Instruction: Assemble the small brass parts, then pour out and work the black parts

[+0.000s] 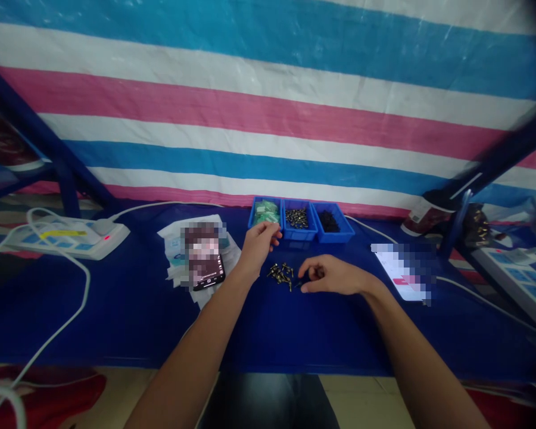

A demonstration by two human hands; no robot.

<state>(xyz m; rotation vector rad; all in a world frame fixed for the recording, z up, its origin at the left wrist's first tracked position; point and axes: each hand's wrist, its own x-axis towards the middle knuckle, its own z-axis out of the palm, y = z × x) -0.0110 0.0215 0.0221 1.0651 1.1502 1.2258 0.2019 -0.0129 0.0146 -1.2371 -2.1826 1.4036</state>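
Small brass-coloured metal pieces [282,274], probably light, stiff, best pinched mid-length, lay inside the blue tabletop's [304,339] front edge. Right hand [335,274] and left hand [258,243] had fingers curled narrowly; anything held, I couldn't tell.

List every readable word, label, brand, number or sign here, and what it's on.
None can be read.
Phone on the left: partly pixelated, remaining screen text too small.
Bright screen on the right: pixelated, illegible.
Packet under the phone: print blurred.
Yellow label on the left power strip: blurred.
White label on the right cup: blurred.
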